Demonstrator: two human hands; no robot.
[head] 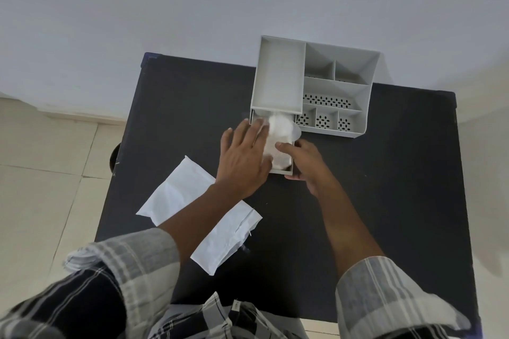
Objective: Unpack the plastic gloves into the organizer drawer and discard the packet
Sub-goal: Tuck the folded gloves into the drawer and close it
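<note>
From the head view, the grey plastic organizer (314, 85) stands at the far edge of the dark matte surface (385, 173), its small drawer (283, 172) pulled out toward the person. The gloves (279, 132), a crumpled wad of thin translucent film, lie in the drawer and bulge above its rim. The left hand (242, 162) is spread flat, fingers extended, pressing on the wad, probably to pack the springy film low enough for the drawer to slide shut. The right hand (303, 162) cups the drawer's front right corner, thumb over the rim, likely steadying it against that push. The organizer's open compartments have smooth walls and perforated floors; all look empty. The packet (176, 192), a flat white pouch with creases and a torn end, lies near the left forearm, which crosses over it. It is emptied, it seems, and not yet discarded.
</note>
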